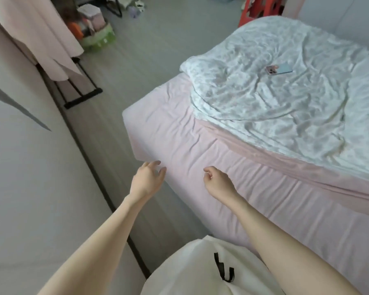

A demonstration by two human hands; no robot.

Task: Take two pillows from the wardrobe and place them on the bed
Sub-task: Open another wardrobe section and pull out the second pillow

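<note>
The bed (200, 158) with a pink sheet fills the right half of the view. A crumpled white duvet (264, 92) covers its far part. The wardrobe (19, 167) shows as pale closed panels along the left. No pillow is clearly in view. My left hand (146, 179) hovers at the bed's near corner, fingers spread, holding nothing. My right hand (218, 183) hangs just above the pink sheet with its fingers loosely curled and nothing in them.
Two phones (279, 69) lie on the duvet. A black rack (81, 86) draped with pink cloth stands by the wardrobe. A green basket (98, 39) of items sits on the grey floor (149, 50). A red object (258, 9) stands beyond the bed.
</note>
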